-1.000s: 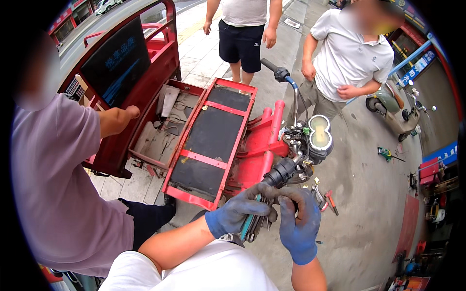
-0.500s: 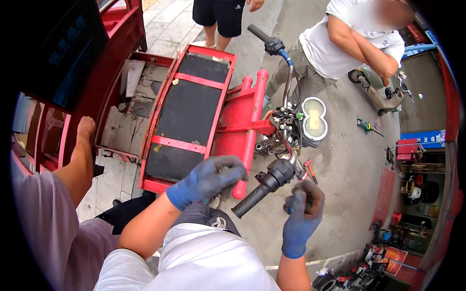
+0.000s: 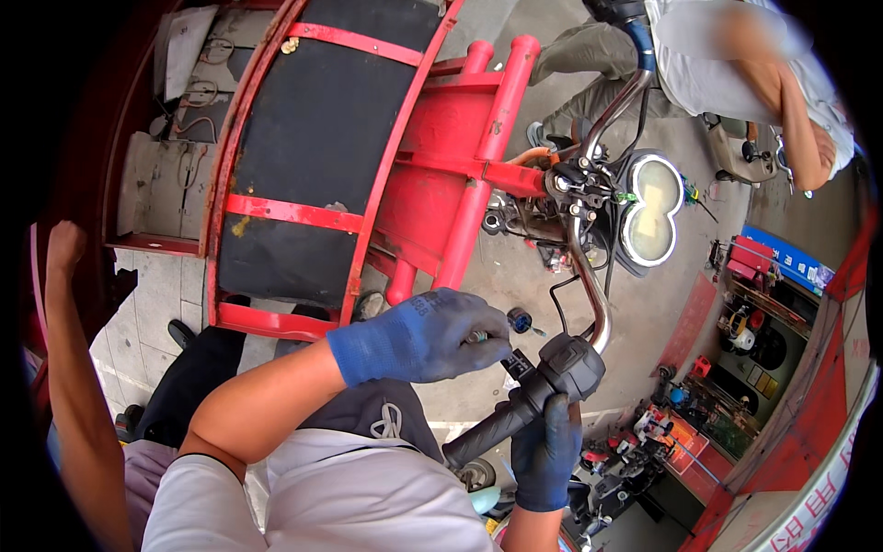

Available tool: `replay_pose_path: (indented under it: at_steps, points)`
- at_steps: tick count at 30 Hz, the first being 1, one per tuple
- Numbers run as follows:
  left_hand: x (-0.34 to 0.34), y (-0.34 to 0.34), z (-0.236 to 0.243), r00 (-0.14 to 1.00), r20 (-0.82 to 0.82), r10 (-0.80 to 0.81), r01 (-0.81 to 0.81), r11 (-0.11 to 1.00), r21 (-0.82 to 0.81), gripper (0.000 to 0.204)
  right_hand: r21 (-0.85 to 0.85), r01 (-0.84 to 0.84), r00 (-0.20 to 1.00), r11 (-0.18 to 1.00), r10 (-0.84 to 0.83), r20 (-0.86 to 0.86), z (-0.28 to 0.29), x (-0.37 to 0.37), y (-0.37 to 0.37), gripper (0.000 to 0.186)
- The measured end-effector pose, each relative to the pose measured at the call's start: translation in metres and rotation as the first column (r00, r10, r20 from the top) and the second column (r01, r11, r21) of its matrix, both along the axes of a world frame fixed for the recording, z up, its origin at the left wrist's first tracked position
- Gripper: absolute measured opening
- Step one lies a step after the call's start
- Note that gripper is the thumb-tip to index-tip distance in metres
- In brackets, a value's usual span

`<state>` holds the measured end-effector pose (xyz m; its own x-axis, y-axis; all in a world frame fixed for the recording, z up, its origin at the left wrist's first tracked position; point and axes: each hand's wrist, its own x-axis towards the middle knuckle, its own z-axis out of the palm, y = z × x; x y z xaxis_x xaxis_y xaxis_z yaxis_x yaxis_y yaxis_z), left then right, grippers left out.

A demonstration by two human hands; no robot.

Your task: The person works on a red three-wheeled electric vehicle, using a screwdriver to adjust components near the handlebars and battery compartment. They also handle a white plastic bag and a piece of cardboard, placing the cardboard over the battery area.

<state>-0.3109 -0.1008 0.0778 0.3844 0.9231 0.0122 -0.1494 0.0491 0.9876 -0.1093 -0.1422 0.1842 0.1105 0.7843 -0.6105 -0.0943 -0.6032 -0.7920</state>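
Handle (image 3: 497, 431), black, ribbed: at the near end of the chrome handlebar (image 3: 602, 308), in front of the person's waist. Long axis ran aslant, free end low and left, switch housing (image 3: 570, 366) high and right.

Right hand (image 3: 544, 455) was the nearer: it touched the handle from below, fingers partly hidden behind; could not tell how tightly that grip closed. Left hand (image 3: 428, 336) was apart, just beyond and left of the handle. That grip was curled around a small piece (image 3: 475, 338), kind unclear, mostly covered by glove. A small black block (image 3: 518, 365) sat between those fingertips and the housing.

Counts: two blue-gloved hands, one handlebar, one housing, one small piece visible. Farther out, two round dials (image 3: 651, 189) joined in one cluster; one red frame (image 3: 283, 319), two crossbars, three black panels (image 3: 313, 120). Two co-workers: one forearm (image 3: 87, 396) left, one white shirt (image 3: 704, 60) upper right.
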Motion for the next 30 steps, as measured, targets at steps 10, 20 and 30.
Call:
replay_pose_path:
  at_steps: [10,20,30]
  points:
    - [0.014,0.009,-0.004,0.994,0.055,-0.09,0.092,0.995,-0.039,0.02,-0.032,0.039,0.992,0.999,-0.035,0.124,0.006,-0.009,0.006,0.057]
    - [0.02,0.008,-0.009,0.946,0.265,-0.187,0.258,0.928,-0.268,0.026,-0.034,0.062,0.99,0.998,-0.057,0.131,0.006,-0.008,0.002,0.059]
    - [0.019,0.017,-0.003,0.986,-0.096,-0.139,0.151,0.981,0.123,0.02,-0.053,0.057,0.99,0.997,-0.05,0.132,0.008,-0.012,0.008,0.058]
